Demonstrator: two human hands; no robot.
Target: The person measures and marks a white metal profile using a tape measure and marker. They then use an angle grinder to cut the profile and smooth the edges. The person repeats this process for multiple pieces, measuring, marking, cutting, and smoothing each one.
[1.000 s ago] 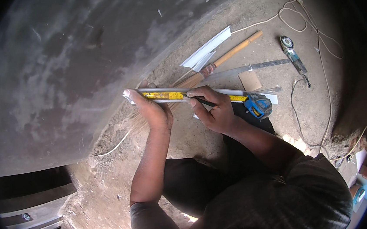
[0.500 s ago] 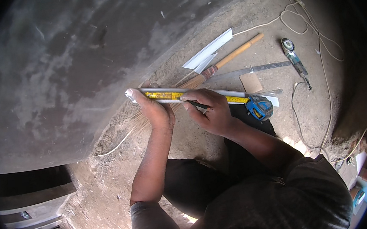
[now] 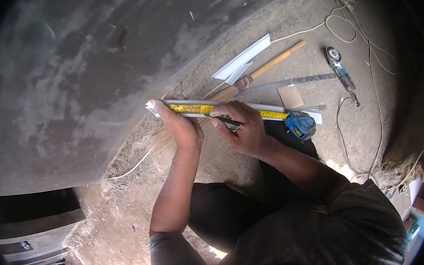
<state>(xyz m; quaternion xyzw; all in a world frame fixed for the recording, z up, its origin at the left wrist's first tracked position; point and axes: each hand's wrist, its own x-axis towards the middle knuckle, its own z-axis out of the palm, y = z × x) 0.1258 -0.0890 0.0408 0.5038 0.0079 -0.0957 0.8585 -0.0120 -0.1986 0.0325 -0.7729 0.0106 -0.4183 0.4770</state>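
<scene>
My left hand (image 3: 180,127) is closed around the left end of a long white and grey trim strip (image 3: 242,107), the thumb pressing on it near the tip. Along the strip lies the yellow blade (image 3: 185,109) of a tape measure, whose blue case (image 3: 300,125) rests at the strip's right part, out of both hands. In my right hand (image 3: 246,132) is a slim dark pencil or marker (image 3: 225,120), pinched between the fingers. Its tip meets the blade and the strip's lower edge; any mark there is too small to tell.
Beyond the strip, a broom (image 3: 277,58) and white trim pieces (image 3: 242,58) lie on the dusty ground. Farther right are a tan square piece (image 3: 290,97), a long flat bar (image 3: 313,78) and an angle grinder (image 3: 342,70) with its cord (image 3: 339,121). A dark wall (image 3: 77,94) rises at left.
The pencil or marker tip stays at the blade with barely any shift. The whole view has moved slightly; both hands keep their holds.
</scene>
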